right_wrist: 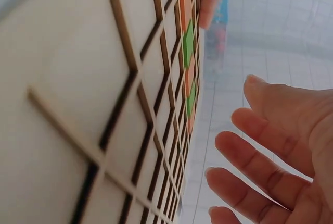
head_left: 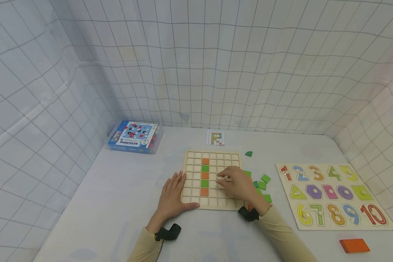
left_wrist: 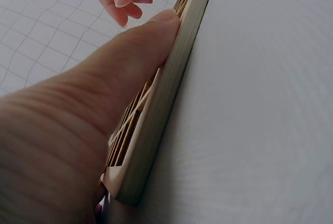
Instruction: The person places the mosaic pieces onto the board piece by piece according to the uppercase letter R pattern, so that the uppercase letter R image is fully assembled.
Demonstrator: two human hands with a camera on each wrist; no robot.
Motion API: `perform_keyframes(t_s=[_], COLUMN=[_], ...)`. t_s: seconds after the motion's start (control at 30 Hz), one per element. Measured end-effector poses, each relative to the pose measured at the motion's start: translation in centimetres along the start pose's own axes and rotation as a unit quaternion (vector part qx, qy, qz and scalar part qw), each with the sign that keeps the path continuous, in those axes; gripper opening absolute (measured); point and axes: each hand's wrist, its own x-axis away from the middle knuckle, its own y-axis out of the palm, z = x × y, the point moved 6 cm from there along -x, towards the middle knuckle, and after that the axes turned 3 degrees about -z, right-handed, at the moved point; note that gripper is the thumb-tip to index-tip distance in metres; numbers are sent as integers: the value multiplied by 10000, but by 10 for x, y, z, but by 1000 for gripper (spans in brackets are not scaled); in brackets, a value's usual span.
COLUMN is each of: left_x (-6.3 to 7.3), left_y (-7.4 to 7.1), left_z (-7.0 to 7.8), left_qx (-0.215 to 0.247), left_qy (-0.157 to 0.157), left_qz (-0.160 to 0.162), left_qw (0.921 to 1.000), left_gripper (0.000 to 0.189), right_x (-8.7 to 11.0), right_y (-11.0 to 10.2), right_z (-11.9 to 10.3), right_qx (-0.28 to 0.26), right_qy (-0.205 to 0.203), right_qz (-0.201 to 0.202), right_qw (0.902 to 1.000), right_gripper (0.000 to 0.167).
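A wooden grid board lies flat on the table, with one column of alternating orange tiles and green tiles set in its cells. My left hand rests at the board's left edge with fingers straight; in the left wrist view its thumb lies on the near rim. Over the right half of the board hovers my right hand, fingers loosely bent, holding nothing. The right wrist view shows those fingers spread and apart from the grid. Loose green tiles lie right of the board, partly behind the right hand.
Behind the board lies a pattern card, and a dark green quarter-round piece sits near the board's far right corner. A number puzzle board and an orange block are on the right. A blue-labelled plastic box stands far left.
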Motion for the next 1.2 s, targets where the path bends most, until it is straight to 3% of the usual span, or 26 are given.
perform_keyframes(t_s=[0.23, 0.43, 0.7, 0.8, 1.2], left_x=[0, 1, 0, 0, -1], left_y=[0, 0, 2, 2, 2], left_z=[-1, -1, -3, -3, -2], left_qx=[14, 17, -44, -66, -47], left_qy=[32, 12, -38, -56, -79], left_qz=[50, 26, -41, -51, -64], left_qw=[10000, 10000, 10000, 9999, 9999], left_gripper=[112, 112, 113, 113, 113], right_x=[3, 9, 21, 23, 26], right_y=[-21, -37, -47, -47, -39], right_z=[20, 37, 63, 70, 87], right_qx=[-4, -9, -50, 26, 46], right_qy=[494, 662, 1025, 1109, 1508], right_qz=[434, 802, 1040, 999, 151], right_qw=[9978, 9946, 9893, 9888, 9884], right_gripper=[26, 30, 30, 31, 28])
